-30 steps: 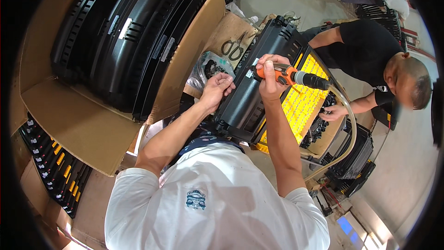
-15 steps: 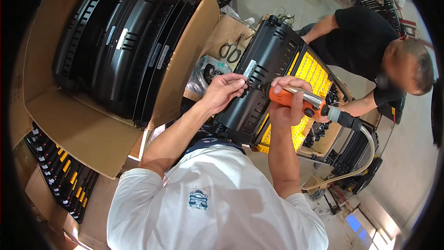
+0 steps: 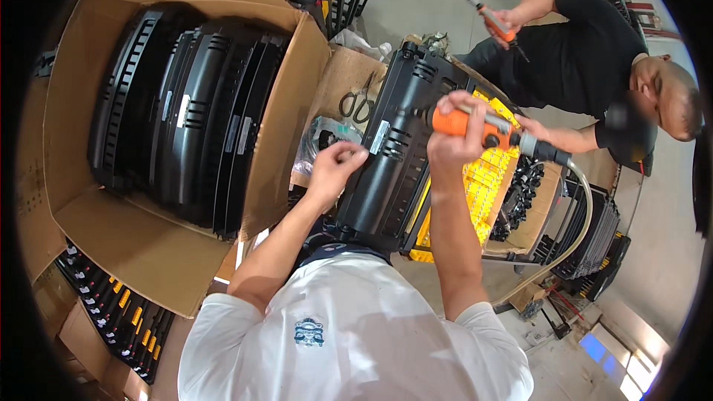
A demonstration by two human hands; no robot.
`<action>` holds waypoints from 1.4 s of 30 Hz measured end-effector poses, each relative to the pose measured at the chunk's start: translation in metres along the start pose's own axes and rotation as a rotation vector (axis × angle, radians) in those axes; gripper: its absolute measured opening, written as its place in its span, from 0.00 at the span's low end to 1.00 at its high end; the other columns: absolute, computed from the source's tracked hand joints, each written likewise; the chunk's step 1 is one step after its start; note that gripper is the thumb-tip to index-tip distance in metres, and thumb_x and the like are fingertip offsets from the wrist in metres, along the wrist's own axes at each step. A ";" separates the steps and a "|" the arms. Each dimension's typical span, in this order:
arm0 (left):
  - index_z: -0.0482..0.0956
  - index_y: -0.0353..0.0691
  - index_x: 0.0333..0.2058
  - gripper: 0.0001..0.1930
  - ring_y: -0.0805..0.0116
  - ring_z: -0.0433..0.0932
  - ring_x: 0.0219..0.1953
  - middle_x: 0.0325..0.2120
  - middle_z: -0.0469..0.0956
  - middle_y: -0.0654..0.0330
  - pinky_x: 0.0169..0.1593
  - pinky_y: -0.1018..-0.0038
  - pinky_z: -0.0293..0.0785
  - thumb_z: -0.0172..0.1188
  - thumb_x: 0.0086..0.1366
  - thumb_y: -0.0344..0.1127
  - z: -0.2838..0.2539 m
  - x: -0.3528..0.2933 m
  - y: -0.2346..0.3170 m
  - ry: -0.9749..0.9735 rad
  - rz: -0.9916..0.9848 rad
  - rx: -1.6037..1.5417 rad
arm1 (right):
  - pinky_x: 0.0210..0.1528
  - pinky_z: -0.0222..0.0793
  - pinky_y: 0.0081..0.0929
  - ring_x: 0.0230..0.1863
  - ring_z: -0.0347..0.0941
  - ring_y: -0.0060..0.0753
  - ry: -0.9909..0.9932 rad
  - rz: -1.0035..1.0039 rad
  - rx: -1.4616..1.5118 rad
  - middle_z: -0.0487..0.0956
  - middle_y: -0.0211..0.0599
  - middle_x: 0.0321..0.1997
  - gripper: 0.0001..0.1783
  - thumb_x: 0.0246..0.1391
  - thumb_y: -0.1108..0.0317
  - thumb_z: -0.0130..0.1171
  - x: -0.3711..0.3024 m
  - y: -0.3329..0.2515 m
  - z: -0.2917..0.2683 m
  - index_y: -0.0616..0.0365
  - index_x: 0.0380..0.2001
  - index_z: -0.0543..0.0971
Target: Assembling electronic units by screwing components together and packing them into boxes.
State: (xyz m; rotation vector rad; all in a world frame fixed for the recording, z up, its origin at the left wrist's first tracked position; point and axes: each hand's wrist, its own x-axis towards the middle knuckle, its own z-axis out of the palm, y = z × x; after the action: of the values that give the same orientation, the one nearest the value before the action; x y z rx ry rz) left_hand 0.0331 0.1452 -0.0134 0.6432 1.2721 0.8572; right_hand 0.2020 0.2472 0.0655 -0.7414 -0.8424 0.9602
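Your left forearm (image 3: 278,252) slants up and rightward, with your left hand (image 3: 333,169) curled at the left edge of the black slotted panel (image 3: 377,189); its thumb and fingers are drawn in close, though I cannot tell whether that grip pinches something small; your right forearm (image 3: 454,230) rises nearly straight, and your right hand (image 3: 462,147) has its grip wrapped around the orange power driver (image 3: 445,122), held sideways above the panel with its nose toward your left; the pale hose (image 3: 589,215) curves from its rear; the scissors (image 3: 358,106) lie beyond your left hand on the wooden surface (image 3: 338,78)
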 end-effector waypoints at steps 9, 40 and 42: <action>0.78 0.36 0.39 0.18 0.81 0.59 0.24 0.19 0.59 0.73 0.30 0.81 0.60 0.71 0.51 0.36 -0.056 -0.038 -0.058 -0.425 -0.221 0.146 | 0.30 0.70 0.25 0.23 0.71 0.27 0.011 -0.137 -0.141 0.77 0.42 0.27 0.05 0.56 0.73 0.54 0.087 0.060 0.011 0.65 0.29 0.73; 0.74 0.32 0.39 0.10 0.71 0.77 0.28 0.29 0.78 0.58 0.32 0.79 0.76 0.54 0.66 0.34 -0.077 -0.012 -0.079 -0.067 -0.441 -0.545 | 0.26 0.71 0.21 0.20 0.73 0.26 -0.183 -0.044 -0.251 0.78 0.43 0.24 0.03 0.53 0.77 0.55 0.102 0.081 0.021 0.65 0.31 0.73; 0.75 0.35 0.34 0.09 0.74 0.76 0.23 0.26 0.78 0.61 0.28 0.80 0.74 0.55 0.66 0.36 -0.072 -0.010 -0.080 -0.100 -0.432 -0.508 | 0.26 0.71 0.22 0.20 0.73 0.26 -0.195 -0.043 -0.257 0.78 0.43 0.24 0.03 0.53 0.77 0.55 0.101 0.082 0.021 0.65 0.31 0.73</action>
State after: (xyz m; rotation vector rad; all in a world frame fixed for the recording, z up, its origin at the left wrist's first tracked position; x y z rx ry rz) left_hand -0.0233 0.0902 -0.0875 0.0011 0.9944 0.7327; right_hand 0.1845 0.3741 0.0349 -0.8539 -1.1637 0.9047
